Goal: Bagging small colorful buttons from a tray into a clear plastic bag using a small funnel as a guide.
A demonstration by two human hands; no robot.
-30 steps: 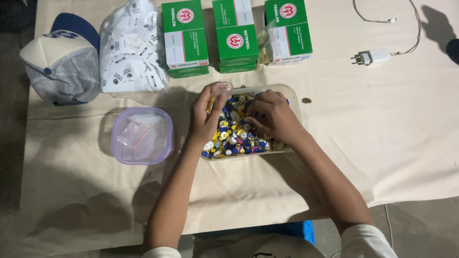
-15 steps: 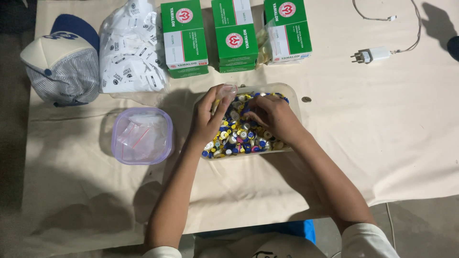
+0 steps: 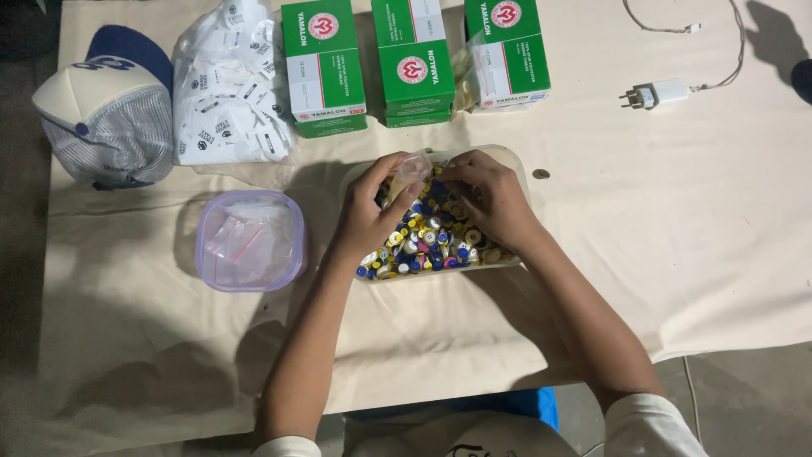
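From the head camera, looking straight down: both hands are over the clear rectangular plastic tray (image 3: 518,169) packed with small round multicoloured caps (image 3: 431,241) in blue, yellow and white. The left hand (image 3: 370,216) rests on the left part of the heap, thumb and forefinger pinched on one edge of a small clear plastic bag (image 3: 412,167). The right hand (image 3: 489,196) comes in from the other side, fingers curled and pinching the same little bag at its right edge, so the bag sits held between the two hands above the far end of the tray, near the rim (whether anything is inside it, I cannot tell).

Left of the tray, just beside the left forearm, stands a square translucent lilac container (image 3: 250,240) holding more clear little bags with red strips. Everything lies on a cream cloth (image 3: 677,254) spread over the table.

Along the far edge, three green-and-white cardboard boxes (image 3: 412,63) stand in a row, close together. To their left, a clear bag stuffed with white paper tags (image 3: 228,93) lies touching the first box's side. Farther left again, a white mesh cap with a blue brim (image 3: 106,110) sits at the cloth's edge. Far right, well apart from the hands, a white plug adapter with its thin cable (image 3: 660,91) lies on the cloth.
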